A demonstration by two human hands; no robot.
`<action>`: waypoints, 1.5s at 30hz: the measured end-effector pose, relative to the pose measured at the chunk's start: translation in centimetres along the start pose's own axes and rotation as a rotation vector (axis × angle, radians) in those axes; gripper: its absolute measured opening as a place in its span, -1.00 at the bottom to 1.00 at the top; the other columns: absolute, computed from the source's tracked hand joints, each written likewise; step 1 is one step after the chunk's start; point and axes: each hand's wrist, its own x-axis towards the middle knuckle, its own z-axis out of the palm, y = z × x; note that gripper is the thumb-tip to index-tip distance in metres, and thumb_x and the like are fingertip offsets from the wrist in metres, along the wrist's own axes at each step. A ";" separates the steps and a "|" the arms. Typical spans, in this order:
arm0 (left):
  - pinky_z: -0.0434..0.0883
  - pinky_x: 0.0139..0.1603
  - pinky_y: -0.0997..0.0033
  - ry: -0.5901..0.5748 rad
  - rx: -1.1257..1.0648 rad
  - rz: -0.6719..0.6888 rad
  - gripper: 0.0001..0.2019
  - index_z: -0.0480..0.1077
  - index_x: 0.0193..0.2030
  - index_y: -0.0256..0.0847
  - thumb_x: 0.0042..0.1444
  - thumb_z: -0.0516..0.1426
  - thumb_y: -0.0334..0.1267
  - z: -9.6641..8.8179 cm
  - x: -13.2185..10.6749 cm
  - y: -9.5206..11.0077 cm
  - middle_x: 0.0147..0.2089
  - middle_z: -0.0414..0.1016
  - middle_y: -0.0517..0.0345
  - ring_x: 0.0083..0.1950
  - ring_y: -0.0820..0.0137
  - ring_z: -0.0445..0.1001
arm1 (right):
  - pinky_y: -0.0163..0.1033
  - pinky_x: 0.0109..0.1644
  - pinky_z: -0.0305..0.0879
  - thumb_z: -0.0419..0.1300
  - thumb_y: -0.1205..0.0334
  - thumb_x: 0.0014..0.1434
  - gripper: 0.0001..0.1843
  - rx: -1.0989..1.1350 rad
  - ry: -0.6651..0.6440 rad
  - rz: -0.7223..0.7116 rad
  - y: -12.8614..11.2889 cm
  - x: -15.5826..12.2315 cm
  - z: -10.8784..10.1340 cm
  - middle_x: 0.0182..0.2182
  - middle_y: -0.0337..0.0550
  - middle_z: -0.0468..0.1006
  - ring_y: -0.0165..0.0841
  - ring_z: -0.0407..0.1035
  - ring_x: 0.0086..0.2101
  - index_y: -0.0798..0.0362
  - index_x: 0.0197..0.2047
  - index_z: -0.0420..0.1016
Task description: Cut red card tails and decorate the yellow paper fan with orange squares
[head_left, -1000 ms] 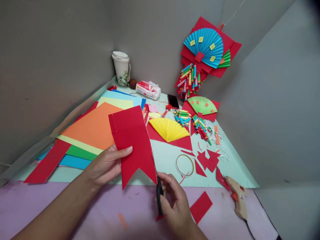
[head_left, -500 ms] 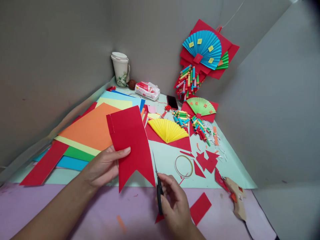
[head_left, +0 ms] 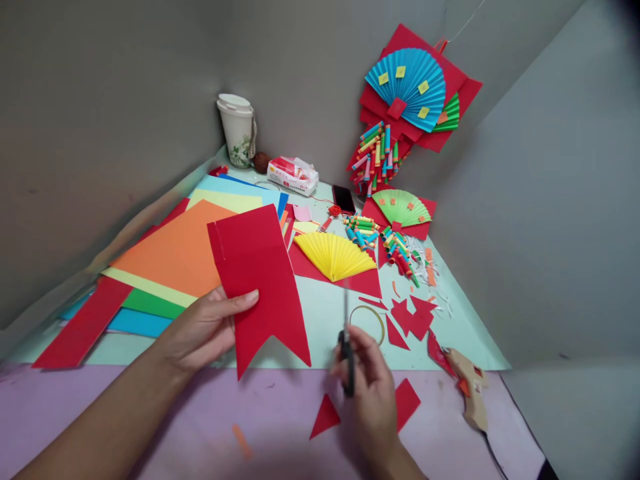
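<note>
A sheet of red paper [head_left: 267,280] with a V-shaped notch in its lower end is pinched by my left hand [head_left: 213,327] at its left side, thumb on top. To the right, apart from the paper, my right hand [head_left: 370,380] grips black-handled scissors [head_left: 347,353] with the blades pointing away from me and slightly blurred. Under and beside that hand lie a red paper triangle [head_left: 325,419] and a red paper rectangle [head_left: 407,402]. A roll of tape [head_left: 383,327] rests just beyond the scissors.
Coloured sheets [head_left: 165,247] are stacked at left. Further back are a yellow paper fan [head_left: 335,257], a lidded cup [head_left: 237,130], a tissue pack [head_left: 293,175] and a phone [head_left: 343,198]. Red scraps [head_left: 413,317] and a glue gun [head_left: 470,387] lie right. A fan decoration [head_left: 410,87] hangs behind.
My right hand has carried the scissors right, away from the paper's edge, uncovering the red triangle. My left hand holds the paper almost still; the whole view has shifted slightly.
</note>
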 end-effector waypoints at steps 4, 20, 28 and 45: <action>0.66 -0.15 0.19 -0.013 0.001 -0.015 -0.62 0.59 -0.02 -0.06 -0.02 0.36 -0.39 -0.1 -0.1 -0.1 0.00 0.67 0.00 0.04 -0.02 0.60 | -0.31 -0.33 0.31 0.27 0.05 0.23 -0.62 0.160 0.227 -0.016 -1.3 1.5 -1.1 -0.26 -0.20 0.49 -0.43 0.34 -0.42 -0.11 0.10 0.45; 0.63 -0.16 0.31 -0.040 0.010 -0.016 -0.79 0.62 -0.19 -0.20 -0.01 0.36 -0.42 0.2 -0.3 0.1 -0.19 0.71 -0.02 -0.22 0.18 0.68 | -0.23 -0.22 0.32 0.20 0.19 0.21 -0.60 -0.158 -0.323 -0.112 0.0 -1.3 1.2 -0.18 -0.10 0.44 -0.27 0.31 -0.25 -0.10 0.12 0.48; 0.64 -0.19 0.29 -0.022 -0.001 0.009 -0.66 0.59 -0.07 -0.21 -0.05 0.38 -0.43 0.2 -0.2 0.1 -0.16 0.71 -0.05 -0.16 0.11 0.68 | -0.26 -0.21 0.28 0.19 0.28 0.19 -0.56 -0.200 -0.329 -0.144 0.5 -1.4 0.9 -0.24 -0.16 0.40 -0.30 0.28 -0.26 -0.12 0.14 0.46; 0.64 -0.20 0.31 0.020 -0.001 0.006 -0.66 0.59 -0.08 -0.25 -0.06 0.38 -0.44 0.5 -0.2 0.1 -0.17 0.70 -0.08 -0.19 0.11 0.68 | -0.24 -0.20 0.28 0.16 0.40 0.13 -0.49 -0.282 -0.302 -0.235 0.4 -1.0 1.0 -0.28 -0.19 0.40 -0.32 0.30 -0.31 -0.14 0.13 0.48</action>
